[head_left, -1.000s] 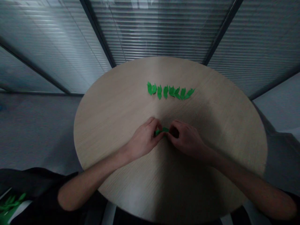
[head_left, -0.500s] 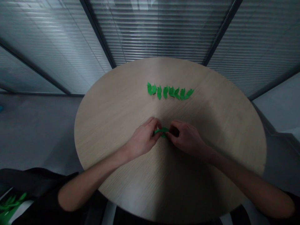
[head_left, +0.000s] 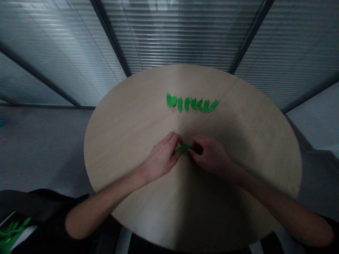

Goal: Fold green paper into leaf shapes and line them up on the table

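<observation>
Both hands work over the near half of the round wood-veneer table point(head_left: 124, 148). The left hand point(head_left: 161, 158) and right hand point(head_left: 210, 155) meet at its centre line in a narrow pinch, with the fingers of each closed on opposite ends of a green paper strip point(head_left: 183, 148). The strip is held between them; its middle stays visible and its ends are hidden by the fingers. A row of leaf-shaped green paper cut-outs point(head_left: 192, 104) lies on the far half of the table, the pieces just beside or overlapping one another. Further green cut-outs point(head_left: 13, 229) lie on a white sheet beyond the table's near left edge.
</observation>
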Available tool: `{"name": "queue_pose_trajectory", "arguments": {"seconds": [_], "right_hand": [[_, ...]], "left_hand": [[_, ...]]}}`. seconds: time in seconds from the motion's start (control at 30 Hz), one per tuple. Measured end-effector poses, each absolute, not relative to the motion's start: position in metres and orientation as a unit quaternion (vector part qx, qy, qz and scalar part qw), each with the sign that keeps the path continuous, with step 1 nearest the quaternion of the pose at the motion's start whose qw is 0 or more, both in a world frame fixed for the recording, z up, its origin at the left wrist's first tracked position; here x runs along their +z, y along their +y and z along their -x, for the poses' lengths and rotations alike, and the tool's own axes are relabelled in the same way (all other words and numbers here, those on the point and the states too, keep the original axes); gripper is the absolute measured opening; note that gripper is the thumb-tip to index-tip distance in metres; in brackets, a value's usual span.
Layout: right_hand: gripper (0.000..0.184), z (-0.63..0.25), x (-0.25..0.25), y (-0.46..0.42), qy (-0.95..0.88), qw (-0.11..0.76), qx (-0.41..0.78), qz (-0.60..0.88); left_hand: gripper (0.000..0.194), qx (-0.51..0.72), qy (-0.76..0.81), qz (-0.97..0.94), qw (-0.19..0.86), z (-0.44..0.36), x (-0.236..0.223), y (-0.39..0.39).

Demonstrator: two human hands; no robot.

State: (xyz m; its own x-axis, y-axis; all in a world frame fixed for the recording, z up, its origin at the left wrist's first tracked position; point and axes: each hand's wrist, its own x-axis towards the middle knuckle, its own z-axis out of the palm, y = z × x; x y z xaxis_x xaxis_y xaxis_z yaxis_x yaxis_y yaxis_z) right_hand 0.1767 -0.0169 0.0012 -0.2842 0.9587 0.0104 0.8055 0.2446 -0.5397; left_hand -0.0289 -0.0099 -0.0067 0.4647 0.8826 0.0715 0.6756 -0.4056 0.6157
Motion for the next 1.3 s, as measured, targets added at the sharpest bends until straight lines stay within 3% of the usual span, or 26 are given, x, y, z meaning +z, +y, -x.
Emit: {"name": "queue_pose_trajectory", "arguments": {"seconds": [0.57,0.67,0.73,0.8,0.93,1.13,1.3], "right_hand": [[0.021,-0.188,0.007,-0.008,-0.747,0.130,0.263,0.596],[0.020,-0.196,0.001,-0.004,-0.748,0.164,0.323,0.556],[0.014,-0.201,-0.004,-0.001,-0.731,0.239,0.382,0.512],[0.014,-0.204,-0.010,-0.001,-0.733,0.296,0.352,0.501],[0.029,-0.203,-0.015,-0.006,-0.828,0.259,0.263,0.422],[0.016,-0.199,-0.011,-0.018,-0.857,0.219,0.163,0.437],[0.014,-0.195,-0.008,-0.025,-0.848,0.208,0.105,0.475]], "left_hand": [[0.008,0.197,0.459,-0.825,0.267,0.036,-0.008,-0.008],[0.007,0.196,0.444,-0.834,0.264,0.037,-0.010,-0.008],[0.008,0.195,0.435,-0.839,0.263,0.038,-0.010,-0.008],[0.010,0.197,0.420,-0.847,0.259,0.039,-0.010,-0.007],[0.018,0.203,0.386,-0.870,0.229,0.040,-0.008,-0.004],[0.018,0.238,0.398,-0.876,0.136,0.038,-0.010,-0.005],[0.027,0.249,0.311,-0.912,0.094,0.032,-0.009,-0.014]]}}
